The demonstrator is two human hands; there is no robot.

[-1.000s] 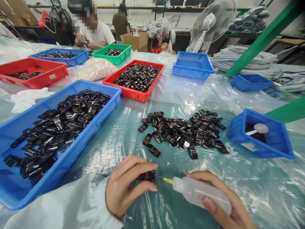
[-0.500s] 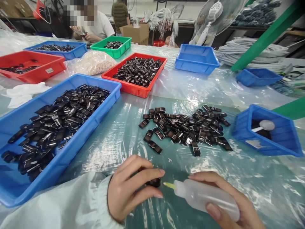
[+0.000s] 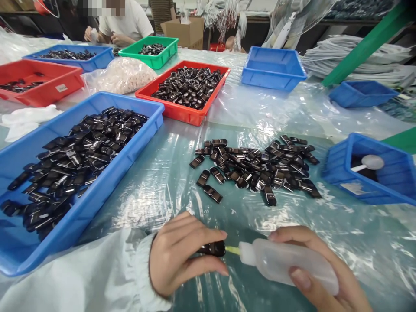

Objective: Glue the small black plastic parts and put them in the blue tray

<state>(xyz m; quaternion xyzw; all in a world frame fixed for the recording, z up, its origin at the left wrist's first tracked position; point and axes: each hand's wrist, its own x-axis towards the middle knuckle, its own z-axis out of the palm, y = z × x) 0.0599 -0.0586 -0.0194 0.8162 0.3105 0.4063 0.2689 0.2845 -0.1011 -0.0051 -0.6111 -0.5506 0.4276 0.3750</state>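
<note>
My left hand (image 3: pixel 185 255) holds a small black part (image 3: pixel 212 248) between thumb and fingers, low over the table. In my right hand (image 3: pixel 318 264) lies a translucent squeeze bottle (image 3: pixel 292 262), gripped on its side with the yellowish tip (image 3: pixel 232 250) pointing left. That tip is at the right end of the black part; whether they touch is hard to tell. Beyond my hands a loose pile of black parts (image 3: pixel 253 167) lies on the green, plastic-covered table (image 3: pixel 156 190).
At left stands a big blue tray (image 3: pixel 130 167) of black parts, with a red tray (image 3: pixel 182 113) behind it. A blue bin (image 3: pixel 383 186) with a scoop (image 3: pixel 373 162) is at right. A person (image 3: pixel 126 21) sits across the table.
The view has shifted slightly. The bottle's tip has come closer to the black part, and more of that part shows between my left fingers.
</note>
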